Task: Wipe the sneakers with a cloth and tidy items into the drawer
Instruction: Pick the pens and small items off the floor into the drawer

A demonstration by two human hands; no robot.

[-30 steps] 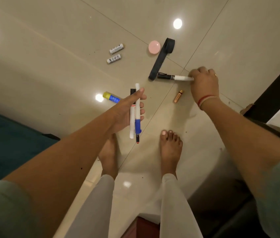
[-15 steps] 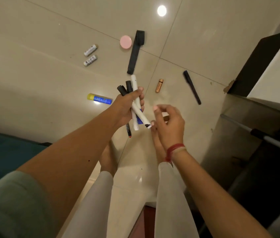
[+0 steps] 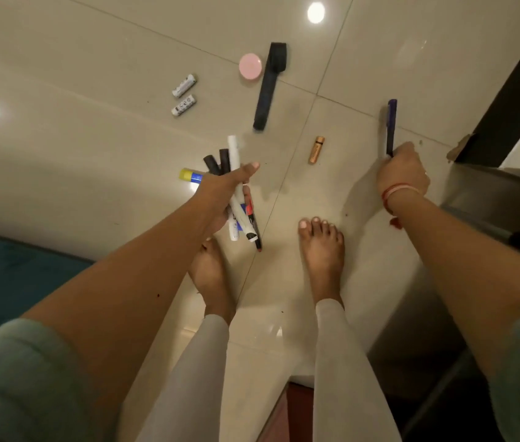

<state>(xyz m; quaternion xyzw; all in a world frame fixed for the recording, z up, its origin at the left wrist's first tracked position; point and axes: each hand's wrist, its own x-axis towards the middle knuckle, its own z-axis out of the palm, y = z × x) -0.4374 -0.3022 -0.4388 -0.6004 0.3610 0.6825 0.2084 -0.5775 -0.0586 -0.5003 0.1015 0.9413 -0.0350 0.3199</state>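
Head view, looking down at a glossy tiled floor (image 3: pixel 92 138) scattered with small items. At the far left edge lies a teal mat (image 3: pixel 13 275). Further in, two white batteries (image 3: pixel 184 85) lie side by side, close but apart. Below them a glue stick (image 3: pixel 190 175) with a yellow cap rests on the floor, its near end hidden behind the left hand (image 3: pixel 220 194). That hand is held above the floor with fingers and thumb curled round a bunch of markers (image 3: pixel 234 154): two black caps and one white barrel stick out past the thumb, and the other ends, one with a red tip, fan out below the palm.

Up and to the right, a pink disc (image 3: pixel 250 66) lies just beside the top of a black strap (image 3: pixel 269 84), which is stretched out straight on the tiles. A copper battery (image 3: pixel 316 149) lies alone between the strap and the right hand (image 3: pixel 403 172). Two bare feet (image 3: pixel 322 250) stand below.

The right hand, a red thread at its wrist, is down near the floor, closed round the near end of a dark pen (image 3: pixel 391 126) that points away from the person; whether the pen touches the tiles cannot be told. A dark cabinet (image 3: pixel 507 100) fills the right edge.
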